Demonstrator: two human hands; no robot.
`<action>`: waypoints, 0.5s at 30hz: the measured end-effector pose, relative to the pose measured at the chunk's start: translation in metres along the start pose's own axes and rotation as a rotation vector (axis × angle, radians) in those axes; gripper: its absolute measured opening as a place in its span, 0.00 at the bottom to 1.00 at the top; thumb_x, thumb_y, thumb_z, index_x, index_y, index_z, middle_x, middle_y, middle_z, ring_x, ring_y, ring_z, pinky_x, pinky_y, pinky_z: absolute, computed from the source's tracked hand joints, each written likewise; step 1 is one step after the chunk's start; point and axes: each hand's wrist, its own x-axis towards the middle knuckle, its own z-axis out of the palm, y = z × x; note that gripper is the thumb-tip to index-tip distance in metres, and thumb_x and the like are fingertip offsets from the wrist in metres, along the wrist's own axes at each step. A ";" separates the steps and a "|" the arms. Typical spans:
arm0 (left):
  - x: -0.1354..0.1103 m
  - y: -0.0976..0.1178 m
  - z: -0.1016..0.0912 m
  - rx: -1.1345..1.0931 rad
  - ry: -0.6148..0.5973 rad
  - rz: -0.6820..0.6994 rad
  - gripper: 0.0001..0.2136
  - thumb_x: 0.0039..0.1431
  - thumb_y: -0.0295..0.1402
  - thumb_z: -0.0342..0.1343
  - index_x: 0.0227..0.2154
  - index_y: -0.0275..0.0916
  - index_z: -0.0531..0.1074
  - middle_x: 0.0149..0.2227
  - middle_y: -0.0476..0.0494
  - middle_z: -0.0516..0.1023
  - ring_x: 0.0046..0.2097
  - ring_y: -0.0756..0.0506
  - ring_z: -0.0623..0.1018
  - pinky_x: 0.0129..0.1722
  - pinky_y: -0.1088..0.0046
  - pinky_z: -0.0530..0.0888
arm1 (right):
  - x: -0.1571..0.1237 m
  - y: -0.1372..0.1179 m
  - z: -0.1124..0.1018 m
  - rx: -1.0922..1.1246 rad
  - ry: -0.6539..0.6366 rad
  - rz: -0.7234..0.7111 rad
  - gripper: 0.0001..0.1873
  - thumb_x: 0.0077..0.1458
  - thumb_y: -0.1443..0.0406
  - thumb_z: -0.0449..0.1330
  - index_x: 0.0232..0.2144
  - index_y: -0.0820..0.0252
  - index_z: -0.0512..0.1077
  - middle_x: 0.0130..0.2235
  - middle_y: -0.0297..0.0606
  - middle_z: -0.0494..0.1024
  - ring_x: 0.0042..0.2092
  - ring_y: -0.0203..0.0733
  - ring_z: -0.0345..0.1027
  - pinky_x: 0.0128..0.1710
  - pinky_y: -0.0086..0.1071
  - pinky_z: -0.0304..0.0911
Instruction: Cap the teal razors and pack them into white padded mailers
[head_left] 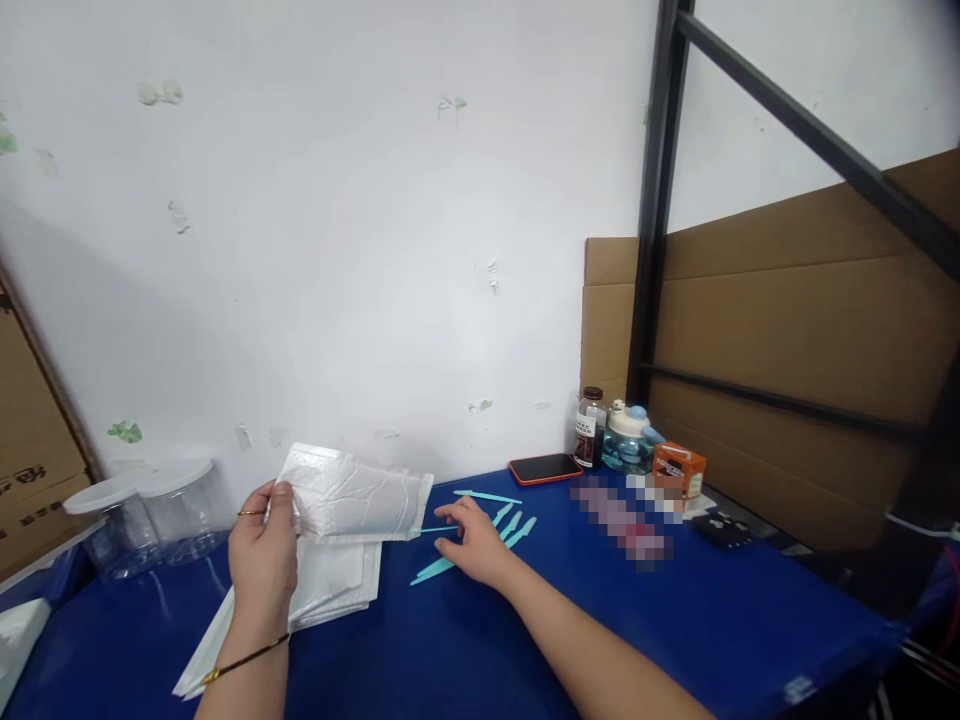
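My left hand [264, 540] grips a silvery-white padded envelope [349, 495] by its left end, holding it above the table. Between the thumb and fingers of my right hand [476, 540] is a slim light-blue plastic knife [431, 529]; its far end meets the envelope's right edge, and I cannot tell how far it reaches inside. More light-blue knives [517, 532] lie loosely around and under my right hand. Below the held envelope, a stack of similar padded envelopes [337, 585] rests on the table, partly hidden by my left hand and wrist.
The blue table [465, 660] stands against a white wall. Clear lidded jars [184, 515] are at left. Toward the right back are an orange-cased phone [545, 468], a brown-capped bottle [589, 430], a teal drinking bottle [628, 445] and an orange box [679, 472]. A black metal frame [654, 200] rises behind.
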 end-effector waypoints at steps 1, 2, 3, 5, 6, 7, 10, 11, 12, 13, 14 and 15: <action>-0.002 0.001 0.004 -0.110 -0.021 -0.024 0.21 0.52 0.47 0.50 0.44 0.38 0.67 0.26 0.53 0.68 0.23 0.53 0.67 0.23 0.79 0.66 | 0.002 0.001 0.004 0.056 -0.013 0.026 0.20 0.44 0.66 0.63 0.43 0.54 0.71 0.39 0.35 0.66 0.34 0.36 0.63 0.38 0.31 0.62; -0.005 0.003 0.008 -0.203 -0.048 -0.044 0.21 0.51 0.47 0.52 0.43 0.39 0.67 0.26 0.53 0.69 0.23 0.54 0.67 0.23 0.80 0.67 | 0.003 0.002 0.006 0.122 -0.016 0.053 0.21 0.43 0.65 0.63 0.43 0.55 0.71 0.40 0.36 0.66 0.34 0.36 0.63 0.37 0.31 0.62; -0.008 0.005 0.012 -0.265 -0.091 -0.044 0.20 0.50 0.47 0.54 0.42 0.39 0.68 0.27 0.52 0.69 0.24 0.54 0.67 0.24 0.80 0.67 | 0.005 0.004 0.008 0.195 -0.007 0.088 0.22 0.42 0.64 0.64 0.44 0.55 0.71 0.40 0.36 0.66 0.34 0.36 0.63 0.37 0.30 0.62; -0.016 0.011 0.019 -0.296 -0.163 -0.006 0.19 0.49 0.47 0.54 0.40 0.39 0.69 0.29 0.51 0.71 0.27 0.53 0.69 0.27 0.80 0.68 | 0.008 0.007 0.007 0.342 0.043 0.187 0.25 0.42 0.64 0.64 0.46 0.57 0.69 0.42 0.38 0.66 0.35 0.36 0.63 0.36 0.30 0.63; -0.019 0.013 0.021 -0.279 -0.185 0.016 0.19 0.50 0.47 0.54 0.39 0.38 0.69 0.30 0.50 0.72 0.29 0.52 0.70 0.29 0.79 0.69 | 0.010 0.008 0.006 0.408 0.070 0.242 0.26 0.42 0.64 0.63 0.47 0.58 0.68 0.43 0.38 0.67 0.35 0.37 0.63 0.37 0.30 0.63; -0.023 0.015 0.023 -0.249 -0.193 0.033 0.19 0.50 0.47 0.54 0.39 0.38 0.69 0.30 0.49 0.73 0.30 0.51 0.71 0.31 0.79 0.69 | 0.011 0.010 0.004 0.467 0.082 0.284 0.25 0.42 0.64 0.63 0.46 0.59 0.68 0.42 0.39 0.68 0.35 0.37 0.64 0.38 0.31 0.62; -0.028 0.021 0.023 -0.145 -0.176 0.073 0.19 0.52 0.48 0.52 0.39 0.38 0.70 0.33 0.48 0.75 0.33 0.49 0.73 0.36 0.76 0.70 | 0.013 0.014 -0.002 0.578 0.041 0.266 0.18 0.45 0.66 0.61 0.42 0.60 0.71 0.39 0.37 0.71 0.36 0.38 0.65 0.41 0.32 0.62; -0.029 0.022 0.021 -0.104 -0.157 0.089 0.19 0.52 0.48 0.51 0.39 0.39 0.70 0.34 0.47 0.75 0.34 0.48 0.73 0.37 0.75 0.70 | 0.013 0.015 -0.005 0.579 0.037 0.230 0.15 0.45 0.67 0.60 0.40 0.60 0.72 0.39 0.37 0.71 0.37 0.38 0.65 0.43 0.32 0.61; -0.029 0.024 0.018 -0.051 -0.126 0.106 0.19 0.53 0.48 0.50 0.40 0.39 0.70 0.35 0.47 0.75 0.36 0.47 0.74 0.38 0.74 0.70 | 0.013 0.016 -0.007 0.558 0.052 0.186 0.13 0.46 0.68 0.59 0.37 0.60 0.73 0.40 0.37 0.70 0.38 0.38 0.65 0.44 0.32 0.61; -0.028 0.025 0.016 0.020 -0.090 0.117 0.19 0.54 0.48 0.50 0.40 0.40 0.70 0.36 0.46 0.75 0.37 0.46 0.74 0.39 0.73 0.70 | 0.013 0.016 -0.010 0.519 0.085 0.140 0.11 0.46 0.69 0.58 0.35 0.59 0.73 0.41 0.37 0.69 0.40 0.39 0.65 0.45 0.33 0.60; -0.026 0.026 0.013 0.107 -0.053 0.120 0.19 0.54 0.48 0.49 0.41 0.40 0.70 0.36 0.46 0.76 0.38 0.45 0.74 0.40 0.72 0.70 | 0.012 0.016 -0.012 0.474 0.125 0.093 0.09 0.46 0.70 0.58 0.33 0.59 0.74 0.43 0.38 0.68 0.42 0.39 0.64 0.47 0.33 0.59; -0.024 0.026 0.011 0.197 -0.019 0.116 0.19 0.55 0.47 0.48 0.42 0.40 0.70 0.36 0.45 0.76 0.38 0.44 0.74 0.40 0.70 0.70 | 0.012 0.017 -0.013 0.433 0.160 0.046 0.08 0.46 0.69 0.58 0.31 0.58 0.74 0.44 0.38 0.67 0.45 0.40 0.63 0.48 0.33 0.59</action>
